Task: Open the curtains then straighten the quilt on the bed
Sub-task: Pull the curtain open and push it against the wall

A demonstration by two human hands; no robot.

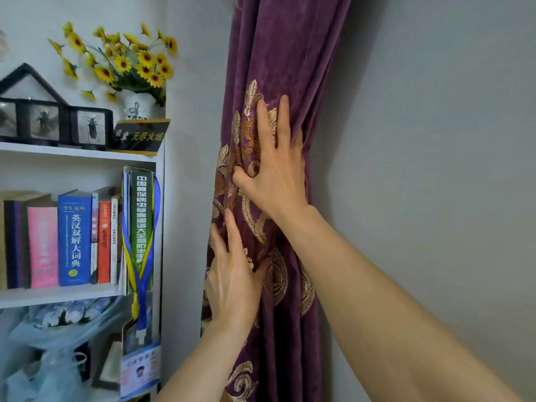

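1. The grey wall (435, 140) fills the right side of the view and also shows as a narrow strip to the left of the curtain.
2. The purple curtain (290, 53) hangs in the middle of the view, gathered into one narrow bundle of folds against the wall, just beside the bookshelf. It carries gold and beige embroidery on its left part.
3. The white bookshelf (72, 153) stands on the left, with three levels in view.
4. The right hand (275, 175) lies on the curtain at the upper part of the embroidery. Two fingers (282, 120) are straight, a little apart, and point upward, flat on the cloth. The thumb is bent and presses into a fold on the left. The other fingers are hidden behind the right edge of the bundle.
5. The left hand (232, 282) lies lower on the same bundle, near its left edge. Its fingers (233, 230) are straight, close together and flat on the cloth, and the thumb pushes into a fold on the right.
6. A row of books (74, 239) stands upright on the middle shelf.
7. Yellow sunflowers (124, 62) stand in a white vase (139, 104) on the top shelf.
8. Black frames with insects (58, 123) stand left of the vase.
9. A blue and yellow lanyard (142, 300) hangs over the tall green book (141, 221).
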